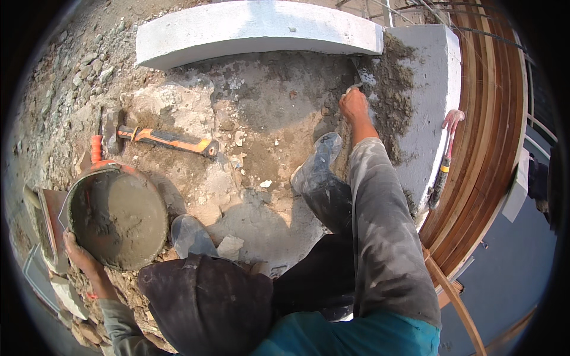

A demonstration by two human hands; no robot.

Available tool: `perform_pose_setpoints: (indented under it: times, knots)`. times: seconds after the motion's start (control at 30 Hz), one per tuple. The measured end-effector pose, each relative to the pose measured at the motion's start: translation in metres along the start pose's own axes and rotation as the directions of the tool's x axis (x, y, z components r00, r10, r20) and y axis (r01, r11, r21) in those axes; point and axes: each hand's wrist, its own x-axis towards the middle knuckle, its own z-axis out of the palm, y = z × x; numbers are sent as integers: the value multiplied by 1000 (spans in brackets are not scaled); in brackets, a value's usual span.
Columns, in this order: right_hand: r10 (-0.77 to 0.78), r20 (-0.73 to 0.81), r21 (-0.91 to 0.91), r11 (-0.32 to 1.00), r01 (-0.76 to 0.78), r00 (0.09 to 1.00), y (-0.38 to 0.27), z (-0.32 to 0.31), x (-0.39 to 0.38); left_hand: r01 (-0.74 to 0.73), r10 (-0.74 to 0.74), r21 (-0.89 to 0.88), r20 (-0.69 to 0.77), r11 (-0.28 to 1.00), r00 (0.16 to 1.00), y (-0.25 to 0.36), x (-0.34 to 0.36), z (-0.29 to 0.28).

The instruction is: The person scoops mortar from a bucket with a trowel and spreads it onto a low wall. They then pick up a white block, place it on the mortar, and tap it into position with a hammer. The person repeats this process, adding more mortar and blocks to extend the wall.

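My right hand is closed round the handle of a trowel, reaching forward at the inner corner where two white blocks meet. The trowel's blade is dark and partly hidden in shadow beside wet mortar smeared along the right block's inner side. At the left, my left hand grips the near left edge of an orange bucket; some of its fingers are hidden. Grey wet mortar fills much of the bucket, which has a thin wire handle.
A long white block spans the back; another white block runs down the right. A hammer and an orange-handled tool lie near the bucket. A claw hammer rests by the right block, beside stacked planks. Rubble covers the left.
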Motion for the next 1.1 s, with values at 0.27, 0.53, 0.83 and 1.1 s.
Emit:
perform_pose_setpoints:
  times: [0.27, 0.53, 0.83, 1.1]
  knots:
    - [244, 266, -69, 970, -234, 932, -37, -111, 11, 47, -52, -83, -49, 995, 997, 4, -7, 12]
    - [237, 182, 287, 915, -282, 954, -3, -138, -11, -7, 7, -24, -12, 1000, 1000, -1, 2, 8]
    - [299, -20, 512, 823, -247, 954, -12, 34, -104, -13, 13, 14, 5, 1000, 1000, -7, -1, 4]
    - [394, 6, 637, 707, -307, 919, -68, 110, -59, -164, 153, 277, 62, 947, 986, 4, -3, 0]
